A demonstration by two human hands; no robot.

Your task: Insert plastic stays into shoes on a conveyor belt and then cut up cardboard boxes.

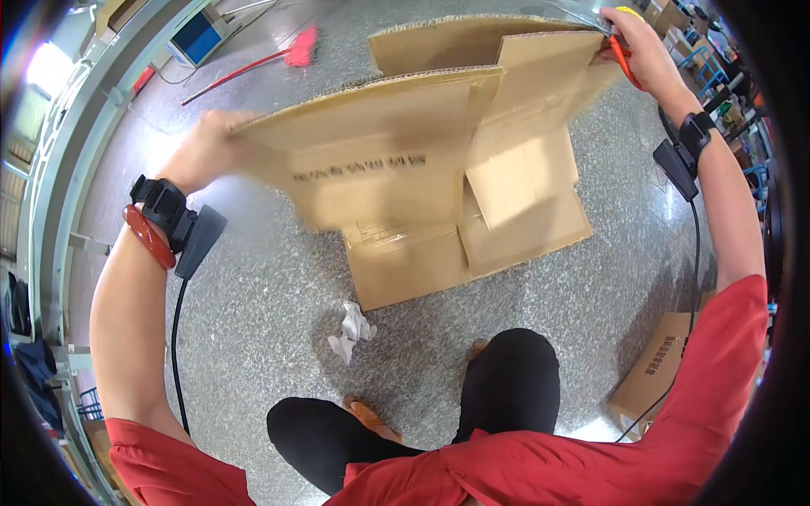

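A brown cardboard box (380, 126), partly unfolded with its flaps spread, stands tilted above the floor in front of me. My left hand (207, 150), smeared by motion, is closed on the left edge of its near panel. At the far right corner, my right hand (648, 63) grips scissors (623, 61) with an orange-red handle, and its fingers are against the cardboard edge. Something yellow shows by that hand. Lower flaps of the box reach down to the speckled floor. The left thumb and fingertips cannot be made out.
Crumpled white paper (351, 331) lies on the grey floor (278, 337) before my feet. A red broom (299, 49) rests at the far left, near a metal frame (55, 169). Another carton (654, 367) stands at the right. Cables hang from both wrist devices.
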